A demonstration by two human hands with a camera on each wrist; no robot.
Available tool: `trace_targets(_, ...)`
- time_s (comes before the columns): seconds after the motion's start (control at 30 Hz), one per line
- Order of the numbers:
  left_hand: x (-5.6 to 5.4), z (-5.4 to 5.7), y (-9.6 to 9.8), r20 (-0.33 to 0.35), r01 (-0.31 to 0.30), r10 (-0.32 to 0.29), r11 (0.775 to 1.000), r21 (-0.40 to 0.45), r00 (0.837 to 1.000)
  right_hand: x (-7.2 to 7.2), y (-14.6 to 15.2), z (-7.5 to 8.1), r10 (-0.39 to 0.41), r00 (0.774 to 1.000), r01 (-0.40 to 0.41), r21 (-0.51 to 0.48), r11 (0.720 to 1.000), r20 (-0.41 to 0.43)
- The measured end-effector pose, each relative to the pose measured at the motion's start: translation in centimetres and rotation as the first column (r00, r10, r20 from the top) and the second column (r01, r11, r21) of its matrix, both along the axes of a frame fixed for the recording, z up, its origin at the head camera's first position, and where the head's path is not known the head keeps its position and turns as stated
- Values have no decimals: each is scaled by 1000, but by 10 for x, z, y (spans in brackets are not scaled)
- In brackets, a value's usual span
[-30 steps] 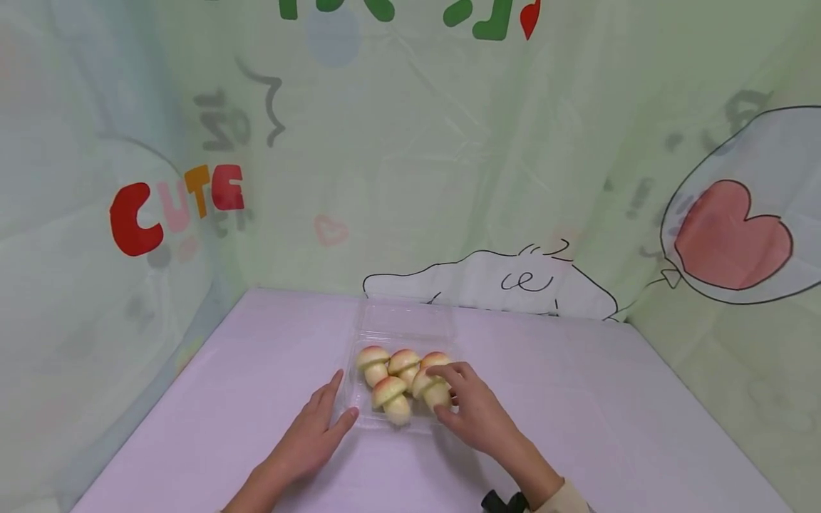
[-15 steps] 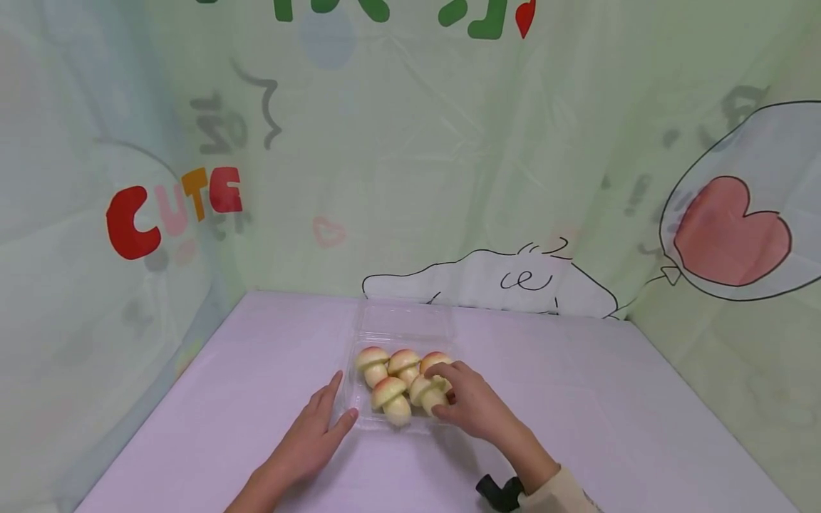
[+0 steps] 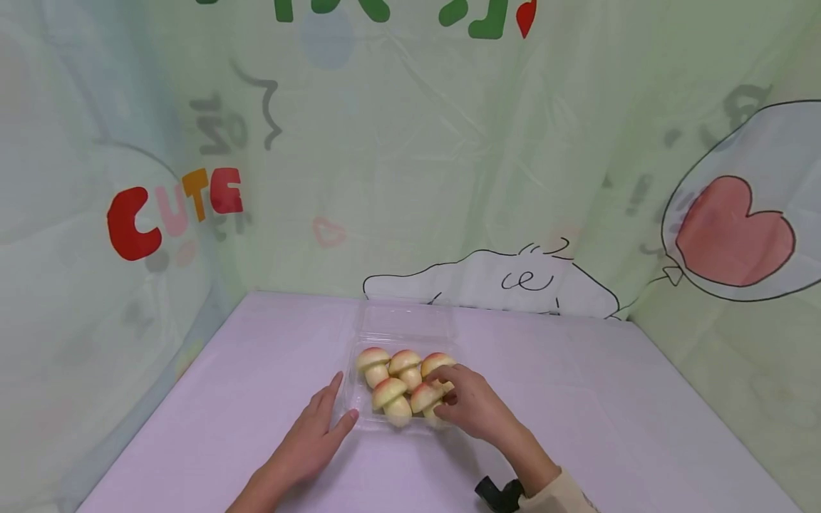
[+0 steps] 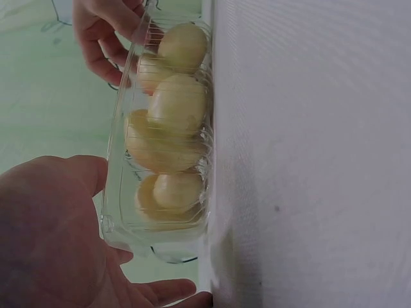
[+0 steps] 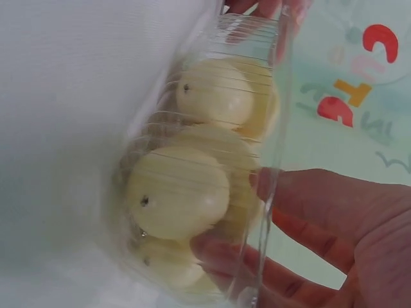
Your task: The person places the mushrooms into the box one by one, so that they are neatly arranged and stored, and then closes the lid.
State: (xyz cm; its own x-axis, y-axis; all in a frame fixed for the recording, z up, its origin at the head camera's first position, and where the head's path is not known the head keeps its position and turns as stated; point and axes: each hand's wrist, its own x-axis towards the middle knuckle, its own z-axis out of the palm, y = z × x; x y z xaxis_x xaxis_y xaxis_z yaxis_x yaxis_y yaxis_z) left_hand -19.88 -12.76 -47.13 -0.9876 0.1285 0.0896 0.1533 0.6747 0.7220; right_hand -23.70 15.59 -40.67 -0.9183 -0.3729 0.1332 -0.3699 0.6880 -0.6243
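A clear plastic clamshell box (image 3: 405,320) lies with its lid folded back on the table. Several toy mushrooms (image 3: 393,400) with cream stems and reddish caps lie in its tray in two rows. At the front right, my right hand (image 3: 479,406) pinches one toy mushroom (image 3: 423,397) between thumb and fingers; the hand partly hides it. In the right wrist view the fingers reach over the box's rim, the thumb against the cap. My left hand (image 3: 312,434) stands with extended fingers at the box's left side, and its thumb (image 4: 90,170) is at the rim in the left wrist view.
A pale lilac cloth covers the table (image 3: 564,399). Printed curtains (image 3: 410,157) enclose it at the back and both sides. A black object (image 3: 499,494) sits by the right sleeve (image 3: 556,496), at the front edge of view.
The front right toy mushroom has turned and settled lower into the tray, its reddish cap now showing more. My right hand has shifted only slightly. The left hand stays beside the box.
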Motion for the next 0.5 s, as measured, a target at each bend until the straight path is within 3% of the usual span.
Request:
trace_targets(0.23, 3, 2, 0, -3, 9, -9, 1000, 5, 1000, 2, 9, -1, -14, 997, 21, -96, 995, 76)
trace_targets(0.5, 2, 2, -1, -6, 7, -7, 1000, 0, 1000, 1, 19, 0, 27, 999, -22, -142, 990, 39)
